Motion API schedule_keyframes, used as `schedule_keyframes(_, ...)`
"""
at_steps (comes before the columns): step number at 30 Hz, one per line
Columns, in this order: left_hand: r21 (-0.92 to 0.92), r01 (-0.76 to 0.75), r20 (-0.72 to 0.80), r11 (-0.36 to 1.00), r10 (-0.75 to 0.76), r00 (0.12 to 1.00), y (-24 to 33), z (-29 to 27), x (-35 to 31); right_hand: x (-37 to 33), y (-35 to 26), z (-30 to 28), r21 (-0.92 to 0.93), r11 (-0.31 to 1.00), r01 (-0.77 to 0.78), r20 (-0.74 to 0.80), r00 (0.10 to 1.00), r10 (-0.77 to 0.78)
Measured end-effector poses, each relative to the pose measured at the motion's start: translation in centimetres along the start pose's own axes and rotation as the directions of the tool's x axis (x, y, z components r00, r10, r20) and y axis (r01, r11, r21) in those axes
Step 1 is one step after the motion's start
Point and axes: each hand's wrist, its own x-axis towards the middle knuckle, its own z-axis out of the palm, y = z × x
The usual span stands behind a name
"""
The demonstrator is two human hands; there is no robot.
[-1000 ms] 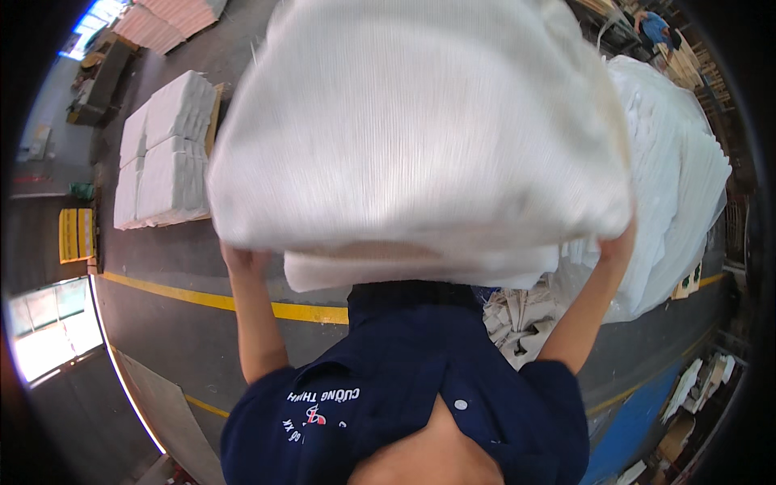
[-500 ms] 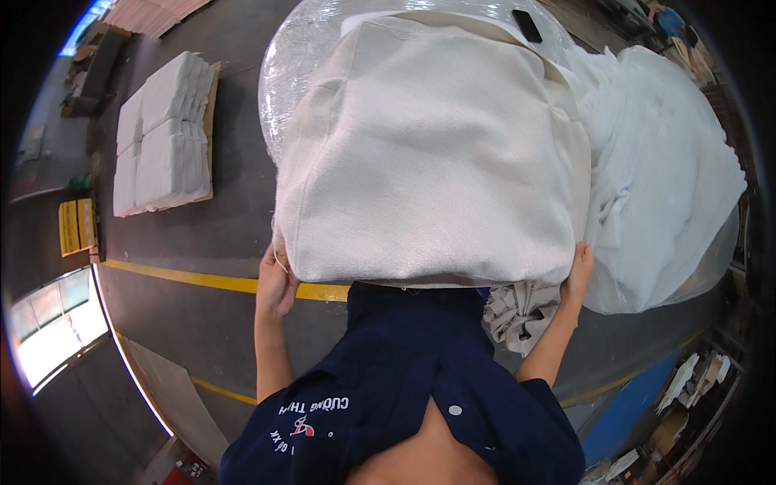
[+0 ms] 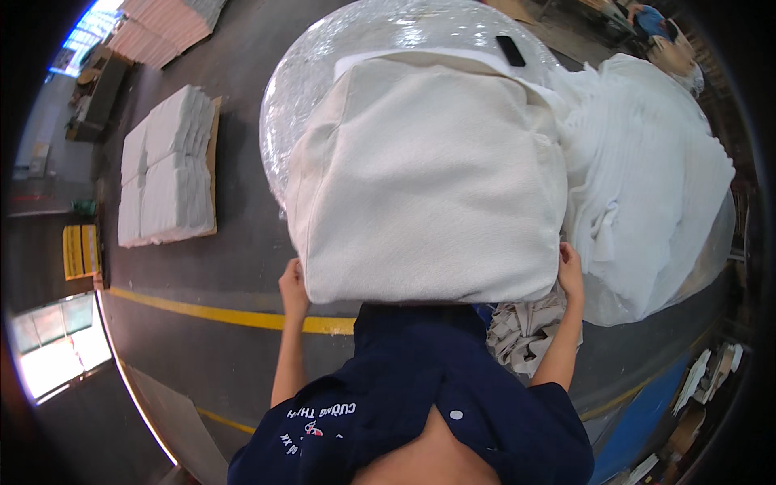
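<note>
A bulky cushion in a cream woven fabric cover [image 3: 428, 186] lies in front of me, its near edge close to my waist. At its near left corner, my left hand [image 3: 294, 289] is closed on the side of the cover, with the fingertips partly hidden. Opposite it, my right hand [image 3: 570, 271] pinches the cover's right edge near the front corner. The cover's far edge gapes a little, and white padding [image 3: 356, 61] shows there. Underneath is a round support wrapped in clear plastic film [image 3: 283, 105].
A black phone [image 3: 511, 51] lies on the film beyond the cushion. To the right rises a big heap of white padding [image 3: 638, 186]. Crumpled beige fabric [image 3: 525, 331] sits low beside my right forearm. Stacked white bundles [image 3: 168, 166] stand on a pallet at left. Another person [image 3: 655, 28] is far right.
The view has shifted, so the surroundings sit lower in the picture. Both hands have come slightly inward along with the cushion's near corners, still at its sides.
</note>
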Motion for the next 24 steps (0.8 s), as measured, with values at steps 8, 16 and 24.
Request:
schedule_keyframes(8,0.122,-0.382,-0.159,0.916,0.398,0.903,12.8,-0.5,18.1,15.7,-13.3,-1.0,-0.186,0.897,0.4,-0.353,0.825,-0.441)
schedule_keyframes(16,-0.091,0.121,0.226,0.988,-0.098,0.969,20.5,5.3,30.9,29.1,-20.2,3.1,-0.15,0.896,0.417,-0.137,0.889,-0.437)
schedule_keyframes(24,-0.242,-0.176,0.082,0.954,0.2,0.976,19.9,7.0,36.7,36.1,-23.6,8.3,-0.058,0.862,0.503,-0.191,0.842,-0.504)
